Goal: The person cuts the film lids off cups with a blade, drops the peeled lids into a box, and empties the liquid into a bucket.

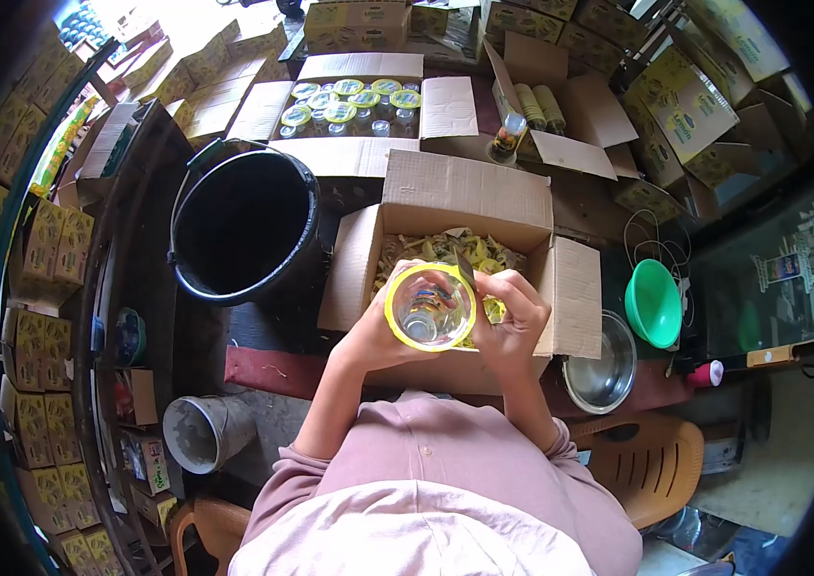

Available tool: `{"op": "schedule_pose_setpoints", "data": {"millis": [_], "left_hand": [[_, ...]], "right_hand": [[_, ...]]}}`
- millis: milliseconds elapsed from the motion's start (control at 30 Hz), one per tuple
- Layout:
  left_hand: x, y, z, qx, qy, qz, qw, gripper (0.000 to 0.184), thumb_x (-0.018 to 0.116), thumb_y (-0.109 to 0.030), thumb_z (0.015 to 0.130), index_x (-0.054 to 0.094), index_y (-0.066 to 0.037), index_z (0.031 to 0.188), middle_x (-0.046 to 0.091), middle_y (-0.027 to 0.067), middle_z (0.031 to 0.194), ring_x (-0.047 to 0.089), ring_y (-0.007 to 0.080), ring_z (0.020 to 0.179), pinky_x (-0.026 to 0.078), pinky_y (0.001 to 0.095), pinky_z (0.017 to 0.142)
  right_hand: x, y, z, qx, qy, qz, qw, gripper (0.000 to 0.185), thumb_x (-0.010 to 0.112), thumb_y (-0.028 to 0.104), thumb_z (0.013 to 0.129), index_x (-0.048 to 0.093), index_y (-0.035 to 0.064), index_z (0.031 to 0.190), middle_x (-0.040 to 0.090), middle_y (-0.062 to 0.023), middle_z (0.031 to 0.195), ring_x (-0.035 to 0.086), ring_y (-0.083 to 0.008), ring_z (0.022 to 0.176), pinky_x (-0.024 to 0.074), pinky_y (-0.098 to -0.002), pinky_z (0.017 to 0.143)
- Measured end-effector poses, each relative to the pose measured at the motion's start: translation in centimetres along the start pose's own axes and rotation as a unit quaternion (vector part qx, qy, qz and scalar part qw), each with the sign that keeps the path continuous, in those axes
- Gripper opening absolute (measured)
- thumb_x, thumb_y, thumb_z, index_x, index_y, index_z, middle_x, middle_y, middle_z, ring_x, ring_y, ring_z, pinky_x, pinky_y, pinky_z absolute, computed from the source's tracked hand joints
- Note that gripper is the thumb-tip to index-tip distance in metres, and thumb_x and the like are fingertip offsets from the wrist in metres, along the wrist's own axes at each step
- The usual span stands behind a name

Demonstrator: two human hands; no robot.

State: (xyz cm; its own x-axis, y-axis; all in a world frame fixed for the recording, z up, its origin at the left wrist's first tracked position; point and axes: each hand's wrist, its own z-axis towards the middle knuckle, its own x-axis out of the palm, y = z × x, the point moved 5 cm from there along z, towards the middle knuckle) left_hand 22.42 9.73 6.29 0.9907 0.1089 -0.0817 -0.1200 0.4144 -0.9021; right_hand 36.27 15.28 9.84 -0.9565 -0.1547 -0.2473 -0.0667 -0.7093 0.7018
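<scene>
A clear round container with a yellow rim [431, 307] is held up in front of my chest, its round face toward the camera. My left hand [378, 322] wraps around its left side. At its right edge my right hand [513, 312] is closed, with the fingers pinched on a thin dark blade-like piece [466, 269] that touches the rim. Just behind both hands stands an open cardboard box [469, 187] with yellow and brown pieces [489, 252] inside.
A large black bucket [249, 226] stands left of the box. Behind is a carton of lidded jars [349, 106]. To the right are a steel bowl [609, 370], a green bowl [655, 302] and an open carton [575, 149] beside a filled jar [506, 142].
</scene>
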Motion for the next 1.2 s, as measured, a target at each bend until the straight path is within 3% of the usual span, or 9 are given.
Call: {"op": "schedule_pose_setpoints", "data": {"millis": [333, 500, 633, 767, 867, 900, 1200], "left_hand": [[0.5, 0.0, 0.6, -0.031, 0.079, -0.039, 0.996, 0.066, 0.077, -0.007, 0.056, 0.045, -0.004, 0.113, 0.043, 0.0069, 0.106, 0.048, 0.0193, 0.102, 0.040, 0.0312, 0.091], [0.1, 1.0, 0.4, 0.026, 0.005, -0.054, 0.998, 0.068, 0.075, -0.006, 0.058, 0.040, -0.005, 0.117, 0.040, 0.0067, 0.106, 0.046, 0.0185, 0.104, 0.039, 0.0320, 0.092], [0.0, 1.2, 0.4, -0.029, -0.008, -0.110, 0.993, 0.066, 0.073, -0.006, 0.063, 0.037, -0.002, 0.118, 0.045, 0.0091, 0.109, 0.046, 0.0193, 0.107, 0.036, 0.0340, 0.097], [0.6, 1.1, 0.3, 0.002, -0.088, -0.131, 0.987, 0.065, 0.071, -0.004, 0.065, 0.036, -0.002, 0.120, 0.046, 0.0099, 0.112, 0.046, 0.0188, 0.108, 0.038, 0.0327, 0.094], [0.7, 1.0, 0.3, 0.025, -0.122, -0.075, 0.989, 0.067, 0.071, -0.002, 0.064, 0.035, -0.002, 0.120, 0.044, 0.0102, 0.113, 0.047, 0.0192, 0.107, 0.039, 0.0328, 0.093], [0.3, 1.3, 0.2, 0.027, -0.113, 0.000, 0.993, 0.069, 0.072, -0.002, 0.064, 0.034, -0.003, 0.121, 0.043, 0.0104, 0.112, 0.048, 0.0199, 0.106, 0.040, 0.0327, 0.091], [-0.2, 1.3, 0.1, 0.039, -0.119, 0.005, 0.992, 0.067, 0.072, 0.000, 0.065, 0.033, -0.005, 0.120, 0.042, 0.0118, 0.112, 0.048, 0.0203, 0.106, 0.046, 0.0325, 0.087]], "right_hand": [[-0.2, -0.2, 0.2, 0.002, 0.018, -0.002, 1.000, 0.030, 0.065, -0.010, 0.061, 0.066, 0.0038, 0.087, 0.059, -0.0066, 0.067, 0.059, -0.0148, 0.059, 0.0455, -0.0244, 0.053], [0.0, 0.0, 0.4, -0.009, 0.002, -0.028, 1.000, 0.031, 0.065, -0.011, 0.061, 0.066, 0.0045, 0.088, 0.059, -0.0064, 0.068, 0.059, -0.0149, 0.059, 0.0454, -0.0241, 0.053], [-0.1, 0.4, 0.4, -0.013, -0.031, -0.037, 0.999, 0.026, 0.065, -0.012, 0.062, 0.063, -0.0011, 0.087, 0.058, -0.0060, 0.067, 0.056, -0.0123, 0.061, 0.0428, -0.0230, 0.054], [0.3, 0.7, 0.5, -0.029, -0.047, -0.048, 0.997, 0.026, 0.067, -0.008, 0.064, 0.066, 0.0032, 0.088, 0.058, -0.0062, 0.067, 0.057, -0.0143, 0.058, 0.0449, -0.0239, 0.053], [0.6, 1.0, 0.4, -0.044, -0.043, -0.062, 0.996, 0.024, 0.068, -0.006, 0.065, 0.066, 0.0036, 0.088, 0.058, -0.0060, 0.066, 0.057, -0.0141, 0.057, 0.0447, -0.0240, 0.053], [0.5, 1.1, 0.3, -0.043, -0.043, -0.064, 0.996, 0.024, 0.068, -0.006, 0.066, 0.066, 0.0037, 0.087, 0.057, -0.0059, 0.066, 0.056, -0.0141, 0.057, 0.0447, -0.0241, 0.053], [0.3, 1.5, -0.7, -0.041, -0.040, -0.079, 0.995, 0.023, 0.068, -0.005, 0.066, 0.065, 0.0044, 0.087, 0.057, -0.0050, 0.066, 0.055, -0.0142, 0.056, 0.0449, -0.0252, 0.052]]}}
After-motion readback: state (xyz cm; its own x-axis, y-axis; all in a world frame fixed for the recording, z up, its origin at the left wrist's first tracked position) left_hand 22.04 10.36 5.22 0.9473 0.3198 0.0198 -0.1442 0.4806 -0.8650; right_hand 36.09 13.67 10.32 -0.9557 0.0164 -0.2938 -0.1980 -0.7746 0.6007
